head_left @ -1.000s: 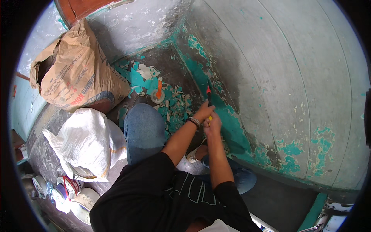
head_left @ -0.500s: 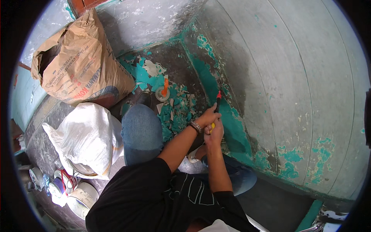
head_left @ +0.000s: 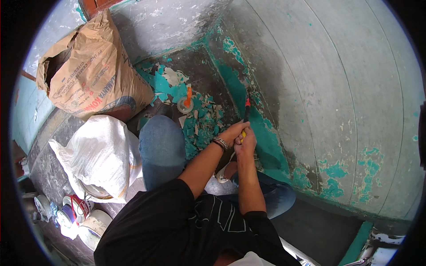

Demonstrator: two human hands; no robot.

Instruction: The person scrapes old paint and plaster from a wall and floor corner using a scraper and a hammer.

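Note:
Both of my hands are closed around one long-handled scraper with a black shaft, a red collar and a yellow part lower down. My left hand wraps the handle from the left, a bracelet on its wrist. Against it, my right hand grips the lower part beside the yellow piece. The scraper's far end points at the low wall, over the band of teal paint along its foot; whether the blade touches is too small to tell. Peeled teal paint flakes lie on the floor left of my hands.
A small round container with an orange-handled tool stands among the flakes. At the left are a torn brown paper sack, a white woven sack and several paint pails. My bent knee is beside the flakes.
My hands and the scraper have shifted slightly left, and the scraper's tip sits a little higher along the wall. Both hands keep their grip.

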